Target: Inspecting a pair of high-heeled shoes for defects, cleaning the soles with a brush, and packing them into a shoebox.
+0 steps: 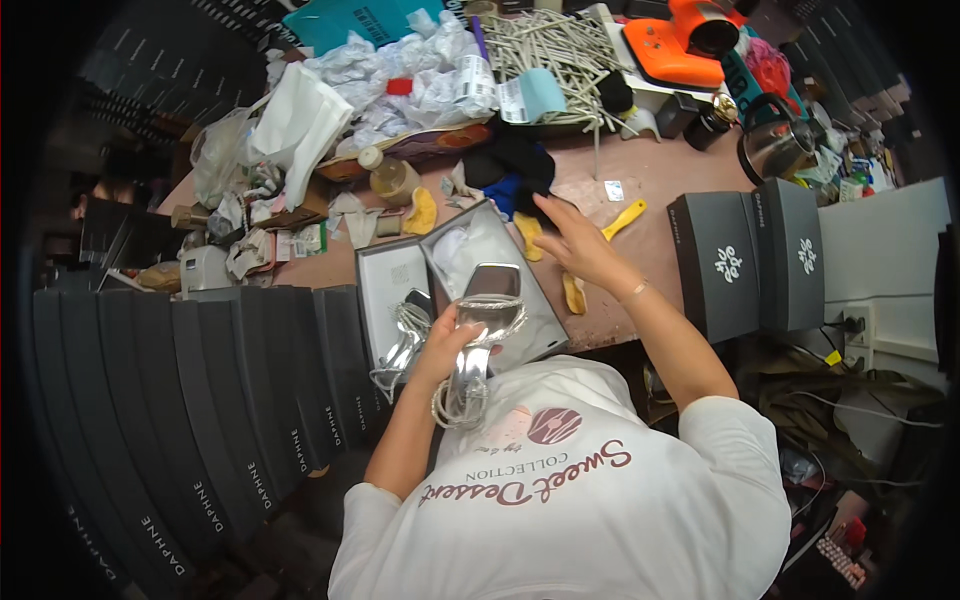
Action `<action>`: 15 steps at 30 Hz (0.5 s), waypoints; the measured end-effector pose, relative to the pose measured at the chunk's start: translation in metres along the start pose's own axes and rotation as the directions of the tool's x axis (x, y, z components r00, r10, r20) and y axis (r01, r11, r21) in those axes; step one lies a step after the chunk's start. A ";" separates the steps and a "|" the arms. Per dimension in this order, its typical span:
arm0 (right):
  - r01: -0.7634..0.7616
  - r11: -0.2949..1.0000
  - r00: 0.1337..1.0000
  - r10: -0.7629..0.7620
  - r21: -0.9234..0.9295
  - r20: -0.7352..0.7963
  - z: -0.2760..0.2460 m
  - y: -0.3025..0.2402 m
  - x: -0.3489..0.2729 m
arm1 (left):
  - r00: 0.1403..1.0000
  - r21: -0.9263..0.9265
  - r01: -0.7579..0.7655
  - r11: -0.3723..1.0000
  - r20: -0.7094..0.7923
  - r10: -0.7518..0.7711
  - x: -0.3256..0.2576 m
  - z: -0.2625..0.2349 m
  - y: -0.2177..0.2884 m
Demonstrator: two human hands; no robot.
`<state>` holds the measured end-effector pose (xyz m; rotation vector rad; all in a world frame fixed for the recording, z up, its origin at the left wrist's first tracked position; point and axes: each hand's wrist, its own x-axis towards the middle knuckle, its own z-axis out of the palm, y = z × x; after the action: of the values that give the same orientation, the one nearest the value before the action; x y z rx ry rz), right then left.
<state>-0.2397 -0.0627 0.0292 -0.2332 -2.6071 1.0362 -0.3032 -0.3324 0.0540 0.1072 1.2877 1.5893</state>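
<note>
Through the head view, I see the left hand [445,347] gripping a silver sandal [470,368], frame centre; the right hand [583,243], grip open, is near a dark cloth [512,160], upper centre. I judge this a reach; next calls for steady left support.

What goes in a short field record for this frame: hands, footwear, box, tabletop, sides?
left hand: grips a silver sandal in front of the body; hand
right hand: raised over the table, fingers spread, nothing visibly held; hand
second sandal: silver, in the left part of the open box; sandal
nearest right hand: dark cloth, yellow pad
tabletop right: yellow-handled tool
far edge: orange device
left side: row of dark boxes
right side: two dark boxes
</note>
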 end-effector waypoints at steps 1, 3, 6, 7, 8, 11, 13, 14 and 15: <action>-0.194 0.936 0.963 0.125 0.293 0.239 0.000 0.000 -0.010 | 0.999 -0.040 -0.033 0.999 -0.012 0.032 0.003 0.000 0.003; -0.622 0.526 0.742 0.161 0.580 0.651 0.009 -0.023 -0.034 | 0.993 -0.127 -0.104 0.986 -0.073 0.095 0.007 0.004 0.006; -0.817 0.101 0.572 0.028 0.567 0.819 0.031 -0.077 -0.057 | 0.926 -0.033 -0.247 0.969 -0.302 0.225 0.010 0.004 -0.004; -0.812 0.043 0.584 0.077 0.582 0.808 0.042 -0.088 -0.063 | 0.902 -0.096 -0.256 0.962 -0.380 0.202 0.006 0.014 0.002; -0.801 -0.016 0.592 0.128 0.599 0.796 0.055 -0.097 -0.069 | 0.896 -0.124 -0.279 0.952 -0.390 0.212 0.006 0.012 0.001; -0.799 -0.005 0.591 0.173 0.601 0.788 0.070 -0.109 -0.068 | 0.884 -0.173 -0.311 0.934 -0.413 0.218 0.003 -0.005 -0.009; -0.806 0.012 0.582 0.199 0.592 0.788 0.077 -0.112 -0.068 | 0.888 -0.199 -0.322 0.926 -0.403 0.222 -0.001 -0.009 -0.010; -0.793 0.070 0.604 0.213 0.605 0.768 0.082 -0.115 -0.068 | 0.890 -0.212 -0.326 0.921 -0.397 0.224 -0.004 -0.013 -0.010; -0.781 0.126 0.623 0.230 0.612 0.748 0.087 -0.119 -0.070 | 0.897 -0.234 -0.325 0.916 -0.382 0.221 -0.006 -0.018 -0.012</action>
<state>-0.2092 -0.2228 0.0348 -0.7328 -1.6445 3.0413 -0.3044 -0.3503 0.0402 -0.1962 1.3277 2.1020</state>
